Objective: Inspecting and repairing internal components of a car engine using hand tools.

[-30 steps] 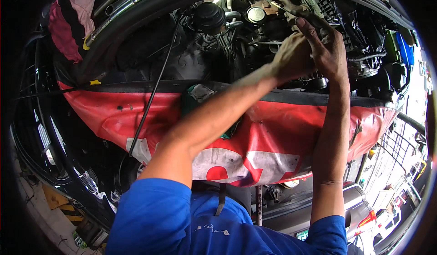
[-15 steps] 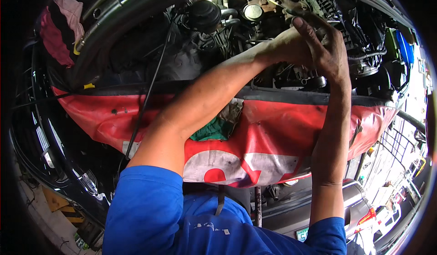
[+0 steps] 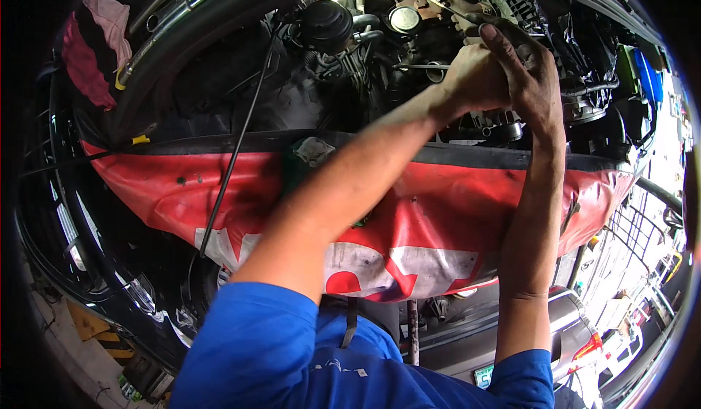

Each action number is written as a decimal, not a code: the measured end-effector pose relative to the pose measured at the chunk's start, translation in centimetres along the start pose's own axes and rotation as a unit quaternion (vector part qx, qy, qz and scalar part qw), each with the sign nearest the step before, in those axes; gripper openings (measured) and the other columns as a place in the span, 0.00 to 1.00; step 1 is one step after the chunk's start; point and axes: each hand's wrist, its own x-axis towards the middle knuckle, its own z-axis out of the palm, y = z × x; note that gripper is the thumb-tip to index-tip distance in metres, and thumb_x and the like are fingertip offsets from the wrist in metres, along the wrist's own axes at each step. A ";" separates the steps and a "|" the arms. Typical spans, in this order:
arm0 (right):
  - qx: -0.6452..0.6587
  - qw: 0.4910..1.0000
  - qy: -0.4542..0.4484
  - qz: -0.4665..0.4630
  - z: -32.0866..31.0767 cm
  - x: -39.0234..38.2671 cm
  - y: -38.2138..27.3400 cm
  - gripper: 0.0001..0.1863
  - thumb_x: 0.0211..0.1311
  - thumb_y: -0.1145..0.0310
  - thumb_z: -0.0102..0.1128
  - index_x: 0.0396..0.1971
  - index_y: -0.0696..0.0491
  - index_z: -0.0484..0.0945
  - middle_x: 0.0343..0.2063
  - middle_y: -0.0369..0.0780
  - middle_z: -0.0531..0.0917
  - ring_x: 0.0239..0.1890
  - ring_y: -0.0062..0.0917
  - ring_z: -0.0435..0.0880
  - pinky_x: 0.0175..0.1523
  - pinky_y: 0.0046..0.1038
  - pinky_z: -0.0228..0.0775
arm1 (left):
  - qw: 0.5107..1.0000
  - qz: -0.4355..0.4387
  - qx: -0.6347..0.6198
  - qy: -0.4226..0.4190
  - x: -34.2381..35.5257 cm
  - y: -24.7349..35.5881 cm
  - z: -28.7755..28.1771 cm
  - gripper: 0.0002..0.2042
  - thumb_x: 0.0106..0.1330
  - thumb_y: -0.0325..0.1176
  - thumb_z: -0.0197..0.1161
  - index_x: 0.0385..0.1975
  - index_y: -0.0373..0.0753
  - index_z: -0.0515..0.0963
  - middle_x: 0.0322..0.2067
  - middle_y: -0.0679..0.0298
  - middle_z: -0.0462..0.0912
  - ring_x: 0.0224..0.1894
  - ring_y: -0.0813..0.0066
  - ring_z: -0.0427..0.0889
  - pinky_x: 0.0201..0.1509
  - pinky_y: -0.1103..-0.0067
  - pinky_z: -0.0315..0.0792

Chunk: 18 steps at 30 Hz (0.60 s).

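Observation:
Over the engine bay (image 3: 285, 102), my two hands meet at the right of centre. My left hand (image 3: 478, 77) is closed like a fist, its fingers mostly hidden behind the hand; I cannot see what they hold. Against it rests my right hand (image 3: 533, 77), thumb raised and fingers curled over the engine parts. What lies in its grip is hidden too. A thin metal rod (image 3: 420, 66) shows left of my left hand, beside a metal ring-shaped part (image 3: 436, 71); whether either touches the hand I cannot tell.
A red and white cover (image 3: 438, 197) drapes the near edge, with a green cloth (image 3: 298, 164) partly behind my left arm. A thin prop rod (image 3: 244, 128) crosses the left side. A round black cap (image 3: 326, 25) and a pale round cap (image 3: 404, 20) stand beyond. Pink cloths (image 3: 91, 58) hang far left.
My left forearm has swung right and a little down, covering more of the green cloth. The left fist has dropped slightly, baring the ring-shaped part. My right hand has hardly moved.

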 end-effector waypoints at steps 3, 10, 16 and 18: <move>0.022 1.000 0.010 -0.004 0.5 -0.1 -0.4 0.33 0.59 0.39 0.59 0.49 0.55 0.81 0.42 0.50 0.84 0.48 0.40 0.84 0.54 0.33 0.70 | 0.989 0.098 -0.081 -0.072 0.5 -0.8 -1.1 0.08 0.46 0.33 0.67 0.23 0.41 0.77 0.23 0.58 0.81 0.28 0.55 0.82 0.31 0.65 0.75; 0.008 1.000 0.016 -0.005 0.5 0.1 0.8 0.32 0.59 0.41 0.60 0.49 0.55 0.80 0.41 0.49 0.85 0.47 0.39 0.84 0.53 0.33 0.71 | 0.995 -0.019 -0.009 0.100 -1.7 1.9 0.5 0.16 0.43 0.38 0.72 0.32 0.40 0.79 0.27 0.57 0.83 0.32 0.56 0.83 0.35 0.64 0.76; 0.058 0.998 0.012 -0.002 0.4 0.3 1.1 0.27 0.60 0.45 0.61 0.48 0.53 0.82 0.39 0.48 0.86 0.44 0.34 0.85 0.51 0.31 0.72 | 0.992 -0.102 0.068 -0.009 -1.0 1.0 0.6 0.13 0.45 0.46 0.70 0.25 0.44 0.82 0.22 0.59 0.84 0.27 0.57 0.84 0.33 0.64 0.76; 0.086 0.996 -0.020 0.009 0.2 0.1 0.4 0.25 0.65 0.53 0.60 0.50 0.60 0.79 0.42 0.41 0.85 0.45 0.20 0.80 0.55 0.23 0.67 | 0.999 -0.039 0.016 -0.023 -1.1 0.6 0.0 0.12 0.48 0.38 0.69 0.30 0.40 0.80 0.27 0.57 0.84 0.31 0.55 0.83 0.34 0.65 0.76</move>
